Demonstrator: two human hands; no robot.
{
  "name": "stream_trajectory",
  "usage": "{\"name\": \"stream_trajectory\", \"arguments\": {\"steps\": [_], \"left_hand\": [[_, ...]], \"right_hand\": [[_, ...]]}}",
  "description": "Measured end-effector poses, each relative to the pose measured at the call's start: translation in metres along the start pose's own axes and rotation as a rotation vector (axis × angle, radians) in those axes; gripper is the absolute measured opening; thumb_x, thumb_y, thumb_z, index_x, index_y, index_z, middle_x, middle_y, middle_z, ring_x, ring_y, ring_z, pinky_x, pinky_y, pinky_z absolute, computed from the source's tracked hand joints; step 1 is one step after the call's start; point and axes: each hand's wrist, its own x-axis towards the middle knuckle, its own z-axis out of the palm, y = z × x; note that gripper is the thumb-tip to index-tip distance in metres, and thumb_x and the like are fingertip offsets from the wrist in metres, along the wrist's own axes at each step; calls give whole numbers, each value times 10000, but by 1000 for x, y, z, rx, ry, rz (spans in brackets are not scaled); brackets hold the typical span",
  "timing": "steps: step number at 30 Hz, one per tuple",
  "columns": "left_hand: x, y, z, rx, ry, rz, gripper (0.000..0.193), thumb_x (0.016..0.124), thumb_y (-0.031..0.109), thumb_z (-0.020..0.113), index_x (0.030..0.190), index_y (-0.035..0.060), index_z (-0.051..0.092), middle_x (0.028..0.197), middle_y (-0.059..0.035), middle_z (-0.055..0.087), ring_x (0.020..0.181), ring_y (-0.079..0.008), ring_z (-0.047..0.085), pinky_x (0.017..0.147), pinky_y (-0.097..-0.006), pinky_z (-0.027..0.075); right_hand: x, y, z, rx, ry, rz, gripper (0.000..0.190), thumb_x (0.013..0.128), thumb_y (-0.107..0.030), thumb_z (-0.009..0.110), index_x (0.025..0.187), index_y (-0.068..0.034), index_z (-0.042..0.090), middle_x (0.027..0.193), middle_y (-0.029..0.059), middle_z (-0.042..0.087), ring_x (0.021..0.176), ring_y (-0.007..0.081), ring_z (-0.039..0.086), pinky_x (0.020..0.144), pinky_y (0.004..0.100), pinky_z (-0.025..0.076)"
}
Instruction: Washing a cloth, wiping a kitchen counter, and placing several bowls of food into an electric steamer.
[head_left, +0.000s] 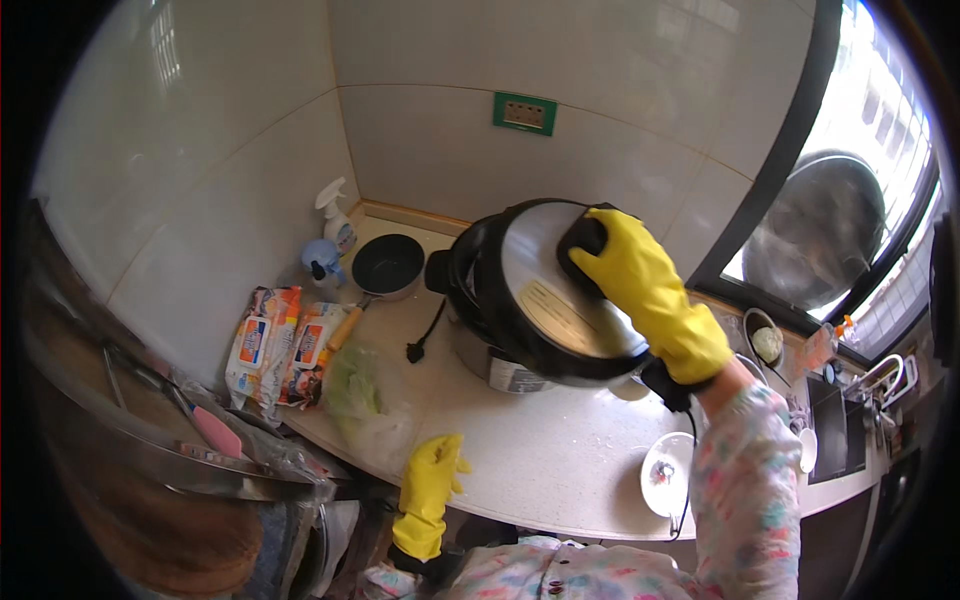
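My right hand, in a yellow rubber glove, grips the black handle on top of a steel lid with a black rim. The lid is tilted over a black electric cooker, with a gap between them at the left. A label is stuck on the lid. My left hand, also gloved in yellow, is at the counter's front edge with its fingers partly curled and nothing seen in it. Just beyond it lies a clear plastic bag with green vegetables. A power plug rests left of the cooker.
A small black frying pan, a white spray bottle and wet-wipe packs stand at the left. A white bowl is near the front edge, beside my right sleeve. The sink is at the far right, under the window.
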Motion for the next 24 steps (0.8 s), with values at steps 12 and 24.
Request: {"name": "stream_trajectory", "arguments": {"steps": [12,24], "left_hand": [[-13,-31,-47,-46,99,-147,310,968,302,552,1147,64,639,783,-70,683,468,-95,524,415,-216,384],[11,-37,-32,-77,24,-191,298,979,287,534,1165,79,636,787,-62,675,466,-89,509,428,-205,383]], "right_hand": [[69,-30,97,-234,-129,-31,432,833,-397,665,1052,-27,624,970,191,678,928,379,643,818,448,508],[67,-20,97,-326,-145,-99,419,853,-412,635,991,-17,610,922,194,678,862,365,662,751,451,526]]}}
